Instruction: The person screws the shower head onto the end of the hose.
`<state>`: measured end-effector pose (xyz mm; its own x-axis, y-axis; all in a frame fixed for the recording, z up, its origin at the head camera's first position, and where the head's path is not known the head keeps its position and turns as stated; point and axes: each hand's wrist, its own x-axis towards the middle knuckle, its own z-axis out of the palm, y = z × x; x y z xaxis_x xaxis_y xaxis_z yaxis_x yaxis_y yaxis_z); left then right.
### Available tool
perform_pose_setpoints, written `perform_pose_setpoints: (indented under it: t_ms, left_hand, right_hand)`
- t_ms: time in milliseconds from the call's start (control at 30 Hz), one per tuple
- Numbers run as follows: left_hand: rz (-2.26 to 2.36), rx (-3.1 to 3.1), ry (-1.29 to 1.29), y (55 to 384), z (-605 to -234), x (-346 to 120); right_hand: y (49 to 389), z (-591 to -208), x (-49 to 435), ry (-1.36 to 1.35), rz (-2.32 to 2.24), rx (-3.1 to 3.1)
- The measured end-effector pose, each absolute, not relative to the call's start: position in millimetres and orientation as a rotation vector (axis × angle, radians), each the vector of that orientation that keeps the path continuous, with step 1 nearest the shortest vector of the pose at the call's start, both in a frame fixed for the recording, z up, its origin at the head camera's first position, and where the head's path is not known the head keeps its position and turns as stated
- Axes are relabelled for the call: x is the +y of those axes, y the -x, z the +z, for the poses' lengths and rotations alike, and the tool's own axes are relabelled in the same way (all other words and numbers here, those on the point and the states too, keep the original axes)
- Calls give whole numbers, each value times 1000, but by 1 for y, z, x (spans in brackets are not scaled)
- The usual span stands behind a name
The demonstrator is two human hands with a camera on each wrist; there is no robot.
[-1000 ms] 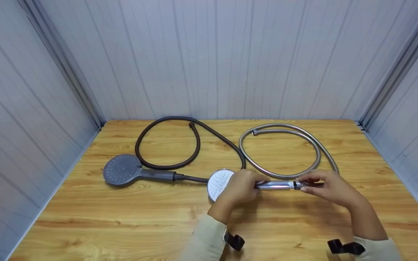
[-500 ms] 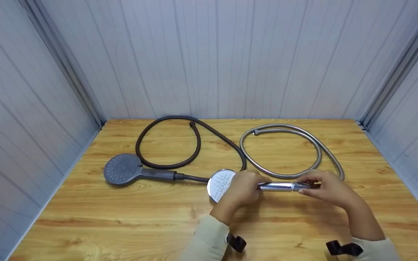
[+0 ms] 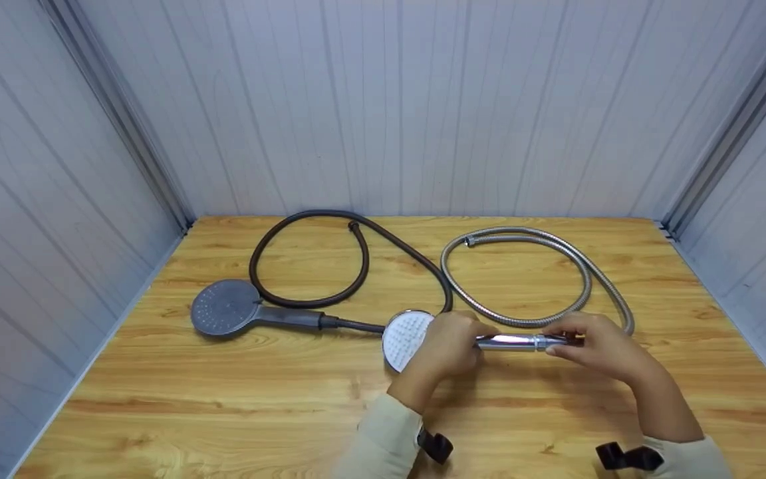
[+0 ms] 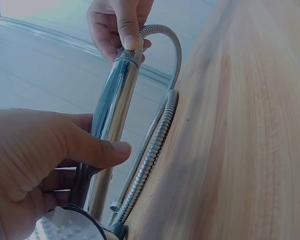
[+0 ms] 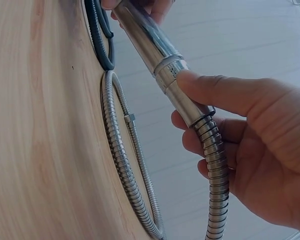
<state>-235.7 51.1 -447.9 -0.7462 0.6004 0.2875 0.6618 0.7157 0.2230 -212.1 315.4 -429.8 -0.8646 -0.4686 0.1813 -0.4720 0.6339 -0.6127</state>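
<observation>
My left hand grips the handle of a chrome shower head, whose round white nozzle face sticks out to the left and faces up. At the handle's right end my right hand pinches the chrome connector of a silver shower hose between thumb and fingers. Connector and handle line up end to end, with a narrow ring at the joint in the right wrist view. From the connector the hose bends away past the right palm and loops across the table.
Left of the hands, a grey shower head lies on the wooden table, joined to a black hose coiled behind it. The black hose passes close behind the chrome head. Panelled walls enclose the back and sides.
The white band at the handle's end, visible a second ago, is now covered by the connector. The silver hose's right-hand bend has shifted a little to the right. Both hands keep nearly the same place.
</observation>
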Motion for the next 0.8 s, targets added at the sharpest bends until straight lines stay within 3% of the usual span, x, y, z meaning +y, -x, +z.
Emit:
perform_pose_setpoints:
  t_ms: [800]
  left_hand:
    - [-412,-2618,1080,233,-451,57]
  right_hand:
    - [214,-425,319,-837,999,-3019]
